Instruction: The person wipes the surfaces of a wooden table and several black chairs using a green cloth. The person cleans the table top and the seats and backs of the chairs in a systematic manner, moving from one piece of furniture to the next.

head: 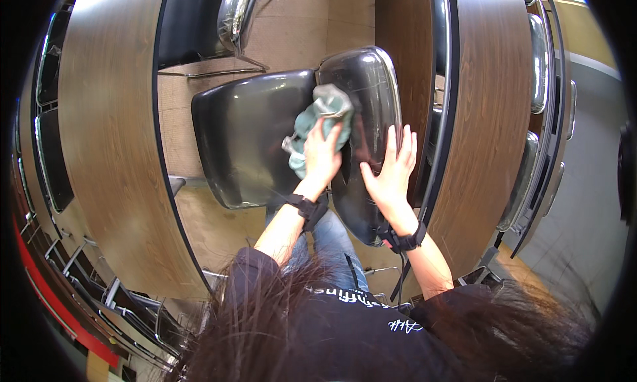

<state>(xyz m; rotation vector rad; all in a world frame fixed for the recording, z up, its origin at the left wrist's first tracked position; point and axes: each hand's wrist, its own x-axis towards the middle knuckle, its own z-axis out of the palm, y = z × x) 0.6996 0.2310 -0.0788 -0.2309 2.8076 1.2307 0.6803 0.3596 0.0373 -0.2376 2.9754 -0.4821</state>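
Observation:
A black padded chair stands before me, its seat (249,138) on the left and its backrest (366,83) on the right. My left hand (322,153) grips a crumpled green and white cloth (331,103) where seat and backrest meet; the cloth is slightly blurred and lies partly against the backrest. My right hand (393,178) rests on the backrest's right edge with its fingers spread and holds nothing. Both wrists wear black straps.
Long wood-grain tables run along the left (114,133) and the right (487,123). Another black chair (191,23) with a metal frame stands beyond the seat. More chairs line the outer sides of both tables.

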